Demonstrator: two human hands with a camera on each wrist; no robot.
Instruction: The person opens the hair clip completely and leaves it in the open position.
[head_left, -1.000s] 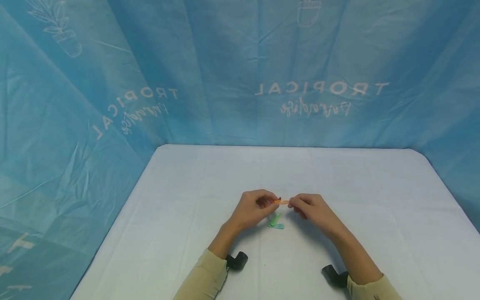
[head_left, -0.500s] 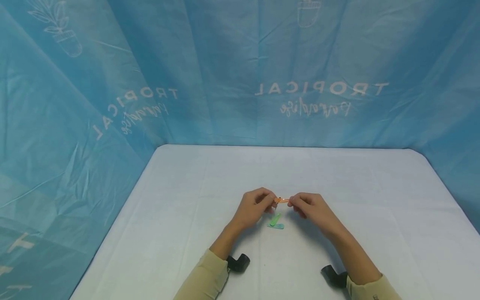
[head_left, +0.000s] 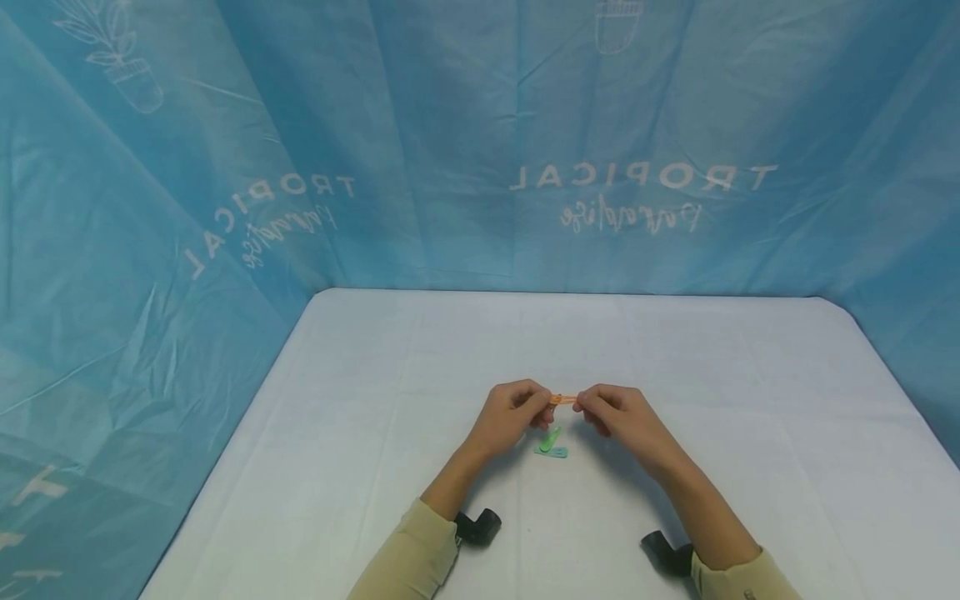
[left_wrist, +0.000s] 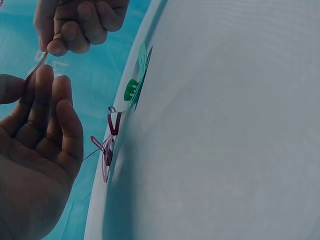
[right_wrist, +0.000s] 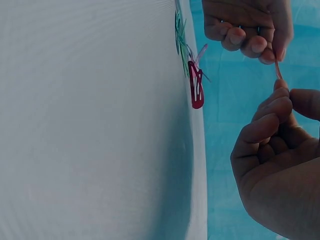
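Observation:
An orange clip (head_left: 564, 400) is stretched between the two hands above the cloth. My left hand (head_left: 512, 418) pinches its left end between thumb and fingers; my right hand (head_left: 626, 421) pinches the right end. Just below them in the head view lie a light green clip (head_left: 551, 439) and a teal clip (head_left: 552, 452), touching or overlapping. The left wrist view shows the left hand (left_wrist: 42, 135) with its other fingers loosely bent, and a dark red clip (left_wrist: 114, 123) beside pink ones (left_wrist: 106, 157). In the right wrist view the right hand (right_wrist: 280, 155) is beside the thin clip (right_wrist: 278, 71).
A white cloth (head_left: 420, 350) covers the table. Blue printed curtains (head_left: 450, 125) stand behind it and along the left. Black wrist devices (head_left: 478, 527) sit by both sleeves.
Over the last second the left hand has shifted its fingers on the orange clip and moved slightly right. The right hand has barely moved, and the green and teal clips lie nearly as before.

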